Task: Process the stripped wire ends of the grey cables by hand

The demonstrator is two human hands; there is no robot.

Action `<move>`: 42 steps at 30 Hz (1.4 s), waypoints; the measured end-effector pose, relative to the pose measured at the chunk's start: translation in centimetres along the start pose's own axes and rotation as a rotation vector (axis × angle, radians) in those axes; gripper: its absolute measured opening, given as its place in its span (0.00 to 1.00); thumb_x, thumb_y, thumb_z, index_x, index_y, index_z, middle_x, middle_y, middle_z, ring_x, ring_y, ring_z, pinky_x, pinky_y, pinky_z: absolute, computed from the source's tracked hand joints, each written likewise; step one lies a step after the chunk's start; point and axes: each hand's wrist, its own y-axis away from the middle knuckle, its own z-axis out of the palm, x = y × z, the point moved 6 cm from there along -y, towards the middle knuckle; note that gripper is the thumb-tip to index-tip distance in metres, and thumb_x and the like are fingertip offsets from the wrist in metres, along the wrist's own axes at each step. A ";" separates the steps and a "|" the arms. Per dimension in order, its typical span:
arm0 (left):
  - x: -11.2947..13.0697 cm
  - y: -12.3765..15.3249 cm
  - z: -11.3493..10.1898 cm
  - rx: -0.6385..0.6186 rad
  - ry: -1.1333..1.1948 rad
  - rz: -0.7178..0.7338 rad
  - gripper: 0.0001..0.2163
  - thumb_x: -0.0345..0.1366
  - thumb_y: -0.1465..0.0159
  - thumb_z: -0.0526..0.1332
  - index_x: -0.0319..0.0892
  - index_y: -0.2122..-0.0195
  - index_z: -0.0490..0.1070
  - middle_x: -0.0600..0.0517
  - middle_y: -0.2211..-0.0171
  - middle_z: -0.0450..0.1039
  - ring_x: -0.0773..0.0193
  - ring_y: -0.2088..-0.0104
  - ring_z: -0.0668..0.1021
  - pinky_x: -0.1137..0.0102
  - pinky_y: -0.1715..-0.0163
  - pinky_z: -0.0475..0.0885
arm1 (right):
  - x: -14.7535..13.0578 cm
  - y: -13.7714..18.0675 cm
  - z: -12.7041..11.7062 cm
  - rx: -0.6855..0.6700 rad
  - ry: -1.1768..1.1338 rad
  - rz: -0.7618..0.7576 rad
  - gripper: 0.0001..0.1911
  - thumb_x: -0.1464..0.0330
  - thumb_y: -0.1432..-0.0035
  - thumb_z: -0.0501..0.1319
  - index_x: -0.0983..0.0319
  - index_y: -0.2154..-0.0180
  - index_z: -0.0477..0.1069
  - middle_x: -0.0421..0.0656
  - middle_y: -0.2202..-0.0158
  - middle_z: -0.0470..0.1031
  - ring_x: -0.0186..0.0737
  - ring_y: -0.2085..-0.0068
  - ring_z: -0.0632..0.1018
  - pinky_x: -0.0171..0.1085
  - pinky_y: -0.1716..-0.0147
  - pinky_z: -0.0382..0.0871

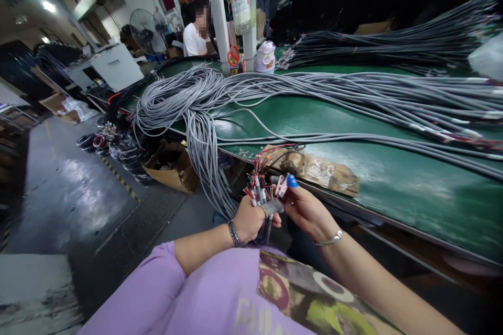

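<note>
My left hand [250,221] is closed around a bundle of grey cable ends [259,193], whose stripped tips fan out upward in red, green, white and black wires. A grey wrap [272,208] lies across the bundle beside my fingers. Close by on the right, my right hand [308,212] pinches a small pale pink clip-like piece [281,186] next to the wire ends. A blue cover [292,181] sits on one of its digits. The exact shape of the pink piece is hard to make out.
Long grey cables [314,84] run along the green table [393,167] and hang over its near edge. A worn wooden block [314,170] lies at that edge. Black cables [373,44] lie farther back. An open cardboard box [173,167] stands below. Another person [194,39] is behind.
</note>
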 end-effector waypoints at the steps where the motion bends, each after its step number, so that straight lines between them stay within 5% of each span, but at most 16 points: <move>1: 0.0 0.0 0.0 0.002 -0.001 -0.001 0.20 0.49 0.56 0.71 0.35 0.81 0.70 0.52 0.86 0.69 0.69 0.86 0.70 0.69 0.81 0.72 | 0.0 0.0 0.1 -0.007 -0.002 0.001 0.19 0.50 0.51 0.66 0.59 0.67 0.77 0.43 0.71 0.79 0.43 0.65 0.77 0.40 0.66 0.68; 8: 0.1 1.0 -0.8 0.017 -0.006 0.021 0.19 0.48 0.54 0.71 0.35 0.81 0.71 0.52 0.86 0.68 0.69 0.86 0.70 0.71 0.82 0.71 | 0.1 1.2 0.0 -0.071 -0.026 0.070 0.24 0.44 0.50 0.61 0.59 0.70 0.75 0.42 0.73 0.76 0.36 0.72 0.74 0.36 0.70 0.69; 13: -0.2 1.5 -2.0 0.073 -0.054 0.067 0.19 0.49 0.52 0.70 0.35 0.80 0.71 0.51 0.85 0.70 0.68 0.84 0.71 0.71 0.80 0.71 | 1.2 3.2 -0.5 -0.139 0.085 0.121 0.21 0.51 0.60 0.71 0.60 0.72 0.74 0.41 0.71 0.75 0.35 0.72 0.73 0.37 0.69 0.69; 22: -0.3 1.8 -1.8 0.003 -0.100 0.038 0.18 0.48 0.52 0.70 0.36 0.79 0.72 0.51 0.83 0.71 0.68 0.83 0.72 0.71 0.79 0.71 | 0.0 4.4 0.9 -0.052 0.371 -0.146 0.15 0.59 0.57 0.72 0.61 0.76 0.73 0.38 0.78 0.70 0.33 0.75 0.66 0.34 0.73 0.60; 27: 0.2 1.9 -1.9 0.000 -0.080 0.087 0.17 0.47 0.51 0.70 0.36 0.81 0.71 0.52 0.85 0.69 0.69 0.84 0.71 0.72 0.81 0.69 | 0.9 3.8 0.9 -0.099 0.187 -0.033 0.15 0.58 0.57 0.72 0.61 0.77 0.71 0.37 0.80 0.67 0.32 0.76 0.67 0.34 0.73 0.63; 32: 0.8 1.5 -1.9 0.075 0.027 0.128 0.17 0.46 0.51 0.70 0.37 0.81 0.71 0.53 0.86 0.68 0.69 0.85 0.70 0.72 0.83 0.68 | 0.8 2.0 -0.1 -0.065 -0.025 0.084 0.20 0.48 0.53 0.65 0.58 0.70 0.75 0.41 0.73 0.75 0.35 0.72 0.74 0.36 0.69 0.70; 42: 0.9 0.3 -0.9 0.148 0.025 0.069 0.19 0.47 0.56 0.71 0.36 0.82 0.69 0.53 0.87 0.67 0.70 0.87 0.69 0.71 0.82 0.69 | -0.5 0.0 0.3 0.044 -0.074 -0.005 0.18 0.49 0.50 0.65 0.58 0.73 0.74 0.41 0.72 0.78 0.38 0.71 0.75 0.37 0.70 0.71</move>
